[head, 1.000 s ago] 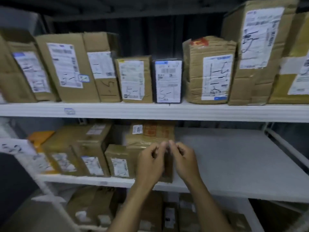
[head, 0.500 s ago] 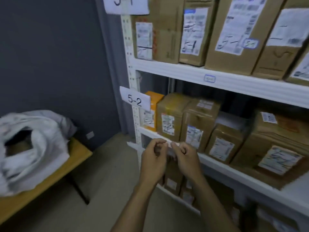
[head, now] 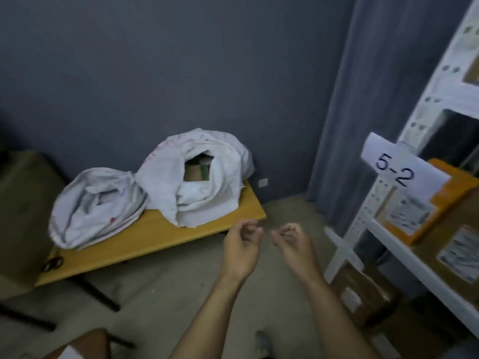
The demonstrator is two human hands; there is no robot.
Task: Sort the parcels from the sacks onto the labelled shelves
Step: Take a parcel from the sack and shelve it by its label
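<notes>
Two white sacks lie on a low yellow table (head: 155,237). The right sack (head: 199,177) gapes open and shows a brown parcel with green tape (head: 198,171) inside. The left sack (head: 96,206) is slumped and crumpled. My left hand (head: 242,246) and my right hand (head: 291,240) hang in front of me over the floor, a little apart, fingers loosely curled and holding nothing. At the right stands the white shelf rack (head: 388,237) with a paper label "5-2" (head: 396,169) and an orange parcel (head: 440,200) beside brown parcels.
A dark grey wall and a grey curtain (head: 344,125) lie behind. A large brown box (head: 23,216) stands at the far left. More cardboard parcels (head: 363,294) sit on the rack's bottom level. Another box corner (head: 77,345) shows at the bottom left. The floor is bare concrete.
My view has swung left from the shelves to the table with the sacks. My hands have come apart from in front of the shelf and now hang over the floor.
</notes>
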